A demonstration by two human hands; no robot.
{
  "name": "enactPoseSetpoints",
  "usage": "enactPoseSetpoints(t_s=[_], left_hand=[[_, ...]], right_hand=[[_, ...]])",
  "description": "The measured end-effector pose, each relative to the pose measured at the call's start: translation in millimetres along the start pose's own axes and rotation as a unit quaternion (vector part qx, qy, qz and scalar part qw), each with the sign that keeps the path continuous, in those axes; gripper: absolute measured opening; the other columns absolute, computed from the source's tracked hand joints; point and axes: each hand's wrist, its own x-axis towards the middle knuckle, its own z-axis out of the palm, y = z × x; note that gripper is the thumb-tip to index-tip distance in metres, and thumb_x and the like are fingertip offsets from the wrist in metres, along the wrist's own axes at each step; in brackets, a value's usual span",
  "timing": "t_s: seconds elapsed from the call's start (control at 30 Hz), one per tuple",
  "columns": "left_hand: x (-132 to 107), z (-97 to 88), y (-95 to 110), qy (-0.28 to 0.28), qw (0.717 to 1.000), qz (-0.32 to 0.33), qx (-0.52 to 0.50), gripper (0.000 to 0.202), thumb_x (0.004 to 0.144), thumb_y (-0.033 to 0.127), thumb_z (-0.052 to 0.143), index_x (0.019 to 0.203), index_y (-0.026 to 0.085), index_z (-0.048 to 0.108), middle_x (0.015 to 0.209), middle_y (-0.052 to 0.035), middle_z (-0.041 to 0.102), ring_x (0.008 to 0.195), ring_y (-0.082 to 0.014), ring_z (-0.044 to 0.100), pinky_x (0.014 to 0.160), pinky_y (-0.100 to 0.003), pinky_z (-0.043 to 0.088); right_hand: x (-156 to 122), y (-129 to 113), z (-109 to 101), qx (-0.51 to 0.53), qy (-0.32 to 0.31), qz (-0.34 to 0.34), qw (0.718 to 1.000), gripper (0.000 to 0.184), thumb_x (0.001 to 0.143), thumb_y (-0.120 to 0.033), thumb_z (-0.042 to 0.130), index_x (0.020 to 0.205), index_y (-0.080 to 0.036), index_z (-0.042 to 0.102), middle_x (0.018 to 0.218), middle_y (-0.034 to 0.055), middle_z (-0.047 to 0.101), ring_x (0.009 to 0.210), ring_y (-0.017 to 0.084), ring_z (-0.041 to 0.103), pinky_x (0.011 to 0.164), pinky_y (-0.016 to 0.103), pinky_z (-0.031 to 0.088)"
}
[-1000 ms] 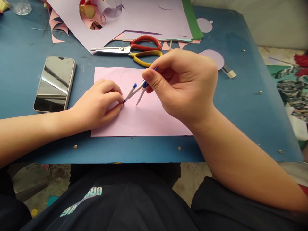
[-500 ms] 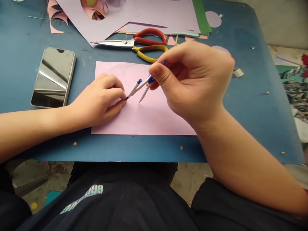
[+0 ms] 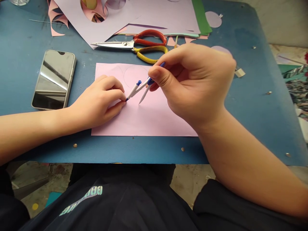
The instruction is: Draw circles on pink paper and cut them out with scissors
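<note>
A pink paper sheet (image 3: 149,118) lies on the blue table (image 3: 250,106), with a faint drawn circle near its top edge. My right hand (image 3: 192,83) pinches the top of a white-and-blue compass (image 3: 141,88) whose two legs rest on the pink sheet. My left hand (image 3: 98,101) lies curled on the sheet's left part, its fingertips pinched around the tip of the compass's pen leg.
A phone (image 3: 54,80) lies face up at the left. Red-and-yellow scissors (image 3: 134,46) sit just beyond the pink sheet. Lilac paper with a cut-out hole (image 3: 125,16), green paper (image 3: 202,17) and lilac paper discs (image 3: 213,19) crowd the table's far side.
The view shifted a little; both hands and the compass keep nearly the same pose on the pink sheet.
</note>
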Motion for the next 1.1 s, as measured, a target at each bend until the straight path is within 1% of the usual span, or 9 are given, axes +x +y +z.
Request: enactPoseSetpoints(t_s=[0.17,0.37,0.5,0.6,0.7,0.8,0.87,0.97,1.1], left_hand=[[-0.2,-0.4,-0.6,0.004,1.0,0.018,0.004,0.021,0.127,0.033,0.065,0.121,0.028,0.084,0.137,-0.0128,0.086,0.124,-0.0331,0.078,0.114,-0.059,0.072],[-0.3,-0.7,-0.5,0.002,1.0,0.004,0.004,0.021,0.127,0.034,0.063,0.12,0.031,0.083,0.136,-0.0108,0.087,0.126,-0.0336,0.08,0.114,-0.059,0.072],[-1.4,-0.2,0.3,0.014,1.0,0.018,0.004,0.018,0.125,0.034,0.066,0.12,0.03,0.083,0.136,-0.0117,0.086,0.125,-0.0344,0.08,0.114,-0.059,0.071],[-2.3,-0.9,0.7,0.006,1.0,0.01,-0.027,0.011,0.118,0.036,0.074,0.122,0.031,0.083,0.139,-0.013,0.085,0.128,-0.0382,0.079,0.119,-0.064,0.07],[-2.9,-2.7,1.9,-0.012,0.999,-0.01,-0.038,0.017,0.113,0.04,0.08,0.125,0.03,0.084,0.144,-0.0142,0.084,0.133,-0.042,0.077,0.125,-0.07,0.068],[-3.3,-4.4,3.1,-0.026,1.0,-0.004,-0.007,0.024,0.114,0.044,0.079,0.13,0.027,0.083,0.146,-0.0171,0.083,0.135,-0.0415,0.077,0.125,-0.069,0.068],[-3.3,-5.0,3.3,-0.031,1.0,0.0,0.002,0.029,0.115,0.047,0.077,0.134,0.026,0.082,0.147,-0.0177,0.082,0.136,-0.0411,0.076,0.125,-0.067,0.068],[-2.7,-5.2,2.7,-0.037,0.999,-0.014,-0.013,0.033,0.113,0.05,0.079,0.136,0.027,0.081,0.148,-0.0164,0.082,0.138,-0.0426,0.077,0.127,-0.066,0.067],[-1.4,-5.5,1.5,-0.041,0.998,-0.04,-0.034,0.037,0.108,0.05,0.083,0.137,0.029,0.08,0.147,-0.0153,0.082,0.137,-0.0434,0.076,0.127,-0.064,0.065]], right_hand=[[-0.1,-1.0,-1.5,0.001,-0.008,0.017,1.0,0.06,0.121,-0.085,0.082,0.099,-0.029,0.085,0.089,0.0072,0.088,0.084,0.032,0.087,0.084,0.052,0.074],[-0.2,0.3,-1.6,-0.01,-0.004,0.019,1.0,0.072,0.115,-0.097,0.078,0.102,-0.027,0.085,0.089,0.0066,0.086,0.084,0.033,0.087,0.085,0.051,0.074],[-0.8,-6.8,-1.5,-0.006,-0.002,0.004,1.0,0.07,0.119,-0.094,0.077,0.099,-0.027,0.084,0.092,0.0062,0.086,0.081,0.031,0.087,0.081,0.05,0.073],[0.6,-9.7,-2.0,0.01,0.008,-0.023,1.0,0.064,0.122,-0.088,0.078,0.102,-0.027,0.084,0.092,0.0056,0.085,0.077,0.03,0.086,0.079,0.05,0.073],[2.9,-8.6,-5.8,-0.035,-0.029,-0.042,0.998,0.051,0.127,-0.077,0.077,0.109,-0.03,0.086,0.097,0.006,0.087,0.086,0.03,0.088,0.089,0.048,0.074],[4.6,-5.5,-11.4,-0.092,-0.082,-0.04,0.992,0.042,0.13,-0.071,0.074,0.114,-0.034,0.088,0.098,0.0059,0.089,0.099,0.032,0.087,0.098,0.047,0.072],[4.9,-3.1,-13.7,-0.104,-0.098,-0.031,0.989,0.044,0.129,-0.074,0.072,0.116,-0.036,0.09,0.098,0.0059,0.089,0.101,0.033,0.086,0.098,0.046,0.071],[4.7,-0.2,-14.2,-0.096,-0.106,-0.028,0.989,0.052,0.128,-0.081,0.069,0.113,-0.036,0.09,0.099,0.0069,0.088,0.099,0.033,0.084,0.096,0.047,0.07],[3.6,2.5,-12.3,-0.071,-0.098,-0.07,0.99,0.056,0.132,-0.075,0.06,0.111,-0.034,0.09,0.101,0.0098,0.088,0.095,0.033,0.082,0.091,0.05,0.068]])
